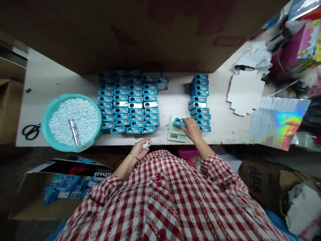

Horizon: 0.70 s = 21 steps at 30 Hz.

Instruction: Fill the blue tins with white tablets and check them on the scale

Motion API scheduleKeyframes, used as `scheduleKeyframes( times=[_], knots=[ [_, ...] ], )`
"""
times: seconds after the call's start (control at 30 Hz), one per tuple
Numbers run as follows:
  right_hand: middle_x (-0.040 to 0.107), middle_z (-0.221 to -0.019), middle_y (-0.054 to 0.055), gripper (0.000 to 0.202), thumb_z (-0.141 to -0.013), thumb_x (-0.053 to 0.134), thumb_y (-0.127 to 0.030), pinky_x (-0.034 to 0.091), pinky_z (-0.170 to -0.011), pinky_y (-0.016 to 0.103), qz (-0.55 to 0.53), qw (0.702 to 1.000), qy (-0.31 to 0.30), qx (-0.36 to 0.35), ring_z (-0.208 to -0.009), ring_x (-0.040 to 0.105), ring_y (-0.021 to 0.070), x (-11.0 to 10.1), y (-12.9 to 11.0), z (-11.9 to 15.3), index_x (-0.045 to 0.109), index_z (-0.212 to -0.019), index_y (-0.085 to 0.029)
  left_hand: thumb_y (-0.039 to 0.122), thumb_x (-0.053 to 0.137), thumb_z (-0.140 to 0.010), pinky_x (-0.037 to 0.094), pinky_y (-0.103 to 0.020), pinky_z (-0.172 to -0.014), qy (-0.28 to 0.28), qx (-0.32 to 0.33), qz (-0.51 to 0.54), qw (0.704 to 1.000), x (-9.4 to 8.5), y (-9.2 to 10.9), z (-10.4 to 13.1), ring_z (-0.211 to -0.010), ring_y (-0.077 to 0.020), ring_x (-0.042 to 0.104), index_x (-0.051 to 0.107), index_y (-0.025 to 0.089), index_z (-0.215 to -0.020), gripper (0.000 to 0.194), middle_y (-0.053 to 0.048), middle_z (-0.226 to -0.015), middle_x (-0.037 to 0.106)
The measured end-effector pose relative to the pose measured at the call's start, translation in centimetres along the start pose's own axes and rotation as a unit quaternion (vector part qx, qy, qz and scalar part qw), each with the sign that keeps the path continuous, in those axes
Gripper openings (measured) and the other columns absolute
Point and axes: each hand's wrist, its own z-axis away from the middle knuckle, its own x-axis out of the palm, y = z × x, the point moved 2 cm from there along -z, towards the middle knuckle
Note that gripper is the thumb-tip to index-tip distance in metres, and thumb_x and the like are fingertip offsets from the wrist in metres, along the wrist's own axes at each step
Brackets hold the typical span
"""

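In my right hand (192, 129) is a small blue box (178, 122), gripped by one end over a pale green digital scale (174, 131). I cannot tell whether the box rests on the scale. My left hand (140, 149), palm up at the table's front edge, cups several small white pellets (145, 144) in curled fingers. Left of it stands a turquoise basin (47, 134) full of white pellets (60, 120), with a shiny metal tube (73, 131) lying on them. Rows of blue boxes (135, 124) stand left of the scale, and one more column of boxes (200, 110) stands right of it.
A large cardboard box (150, 36) covers the table's back. Black scissors (31, 131) lie left of the basin. White cut card (245, 92) and shiny holographic sheets (278, 125) lie at the right. Below left, an open carton (32, 204) holds blue packs.
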Motion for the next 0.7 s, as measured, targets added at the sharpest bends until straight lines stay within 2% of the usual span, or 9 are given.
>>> scheduleKeyframes(
  times=[0.1, 0.17, 0.27, 0.33, 0.37, 0.43, 0.5, 0.63, 0.7],
  knots=[
    [0.059, -0.109, 0.013, 0.037, -0.087, 0.051, -0.029, 0.043, -0.082, 0.038, -0.006, 0.999, 0.018, -0.025, -0.098, 0.048, 0.0273, 0.0, -0.5, -5.2, 0.054, -0.121, -0.015, 0.007, 0.048, -0.083, 0.032, -0.012, -0.034, 0.001, 0.014, 0.018, 1.0, -0.4, 0.9, 0.3, -0.048, -0.0057, 0.05, 0.061, 0.008, -0.085, 0.013, -0.004, -0.064, 0.056],
    [0.058, -0.113, 0.014, 0.037, -0.086, 0.051, -0.025, 0.043, -0.085, 0.039, -0.004, 0.999, 0.027, -0.033, -0.101, 0.047, 0.0277, 0.3, -1.3, -10.1, 0.053, -0.122, -0.015, 0.007, 0.048, -0.083, 0.033, -0.012, -0.035, 0.01, 0.03, 0.032, 0.999, -0.7, 1.4, 0.6, -0.048, -0.0057, 0.051, 0.061, 0.008, -0.085, 0.014, -0.004, -0.064, 0.056],
    [0.055, -0.119, 0.014, 0.041, -0.085, 0.051, -0.02, 0.043, -0.085, 0.04, -0.006, 1.0, -0.005, -0.014, -0.106, 0.046, 0.0286, 1.7, -2.8, -17.4, 0.051, -0.125, -0.015, 0.006, 0.046, -0.083, 0.034, -0.012, -0.035, 0.026, 0.043, 0.051, 0.997, -1.3, 1.9, 1.1, -0.049, -0.0058, 0.051, 0.061, 0.01, -0.084, 0.015, -0.004, -0.064, 0.056],
    [0.052, -0.126, 0.013, 0.043, -0.087, 0.046, -0.017, 0.044, -0.085, 0.039, -0.023, 1.0, -0.022, -0.003, -0.11, 0.045, 0.0273, 2.6, -3.4, -20.3, 0.048, -0.129, -0.017, 0.006, 0.045, -0.084, 0.034, -0.012, -0.035, 0.034, 0.042, 0.059, 0.997, -1.6, 2.0, 1.3, -0.049, -0.0059, 0.051, 0.061, 0.01, -0.084, 0.016, -0.004, -0.064, 0.056],
    [0.05, -0.13, 0.012, 0.043, -0.088, 0.043, -0.016, 0.045, -0.086, 0.038, -0.035, 0.999, -0.013, -0.002, -0.113, 0.044, 0.0259, 2.9, -3.3, -20.8, 0.047, -0.13, -0.019, 0.006, 0.044, -0.084, 0.034, -0.012, -0.035, 0.037, 0.04, 0.062, 0.997, -1.8, 2.1, 1.4, -0.049, -0.0059, 0.051, 0.06, 0.01, -0.083, 0.017, -0.004, -0.065, 0.056],
    [0.045, -0.137, 0.009, 0.042, -0.09, 0.036, -0.014, 0.043, -0.092, 0.038, -0.053, 0.998, 0.037, -0.013, -0.12, 0.04, 0.0228, 2.6, -2.3, -19.6, 0.049, -0.129, -0.021, 0.006, 0.042, -0.085, 0.034, -0.012, -0.035, 0.043, 0.033, 0.062, 0.997, -2.1, 2.1, 1.3, -0.049, -0.006, 0.051, 0.06, 0.01, -0.083, 0.018, -0.004, -0.065, 0.056],
    [0.046, -0.136, 0.009, 0.038, -0.09, 0.036, -0.015, 0.039, -0.099, 0.04, -0.052, 0.994, 0.097, -0.023, -0.124, 0.038, 0.0215, 1.4, 0.0, -15.4, 0.054, -0.124, -0.02, 0.006, 0.042, -0.085, 0.034, -0.012, -0.035, 0.045, 0.022, 0.056, 0.997, -2.3, 2.2, 1.1, -0.049, -0.006, 0.051, 0.06, 0.009, -0.084, 0.018, -0.004, -0.065, 0.055],
    [0.057, -0.117, 0.013, 0.028, -0.089, 0.046, -0.027, 0.039, -0.097, 0.043, -0.026, 0.986, 0.16, 0.042, -0.111, 0.048, 0.0235, -2.4, 5.8, -1.8, 0.063, -0.109, -0.016, 0.006, 0.042, -0.085, 0.034, -0.013, -0.036, 0.037, 0.002, 0.035, 0.999, -2.1, 2.5, 0.3, -0.049, -0.0064, 0.051, 0.059, 0.01, -0.085, 0.018, -0.004, -0.065, 0.055],
    [0.059, -0.111, 0.012, 0.026, -0.087, 0.05, -0.03, 0.041, -0.094, 0.043, -0.004, 0.986, 0.146, 0.079, -0.107, 0.05, 0.0238, -3.3, 7.7, 4.2, 0.064, -0.106, -0.02, 0.006, 0.042, -0.085, 0.034, -0.013, -0.036, 0.027, -0.005, 0.012, 1.0, -1.4, 2.5, -0.1, -0.049, -0.0066, 0.051, 0.059, 0.01, -0.086, 0.018, -0.004, -0.064, 0.055]
  ],
)
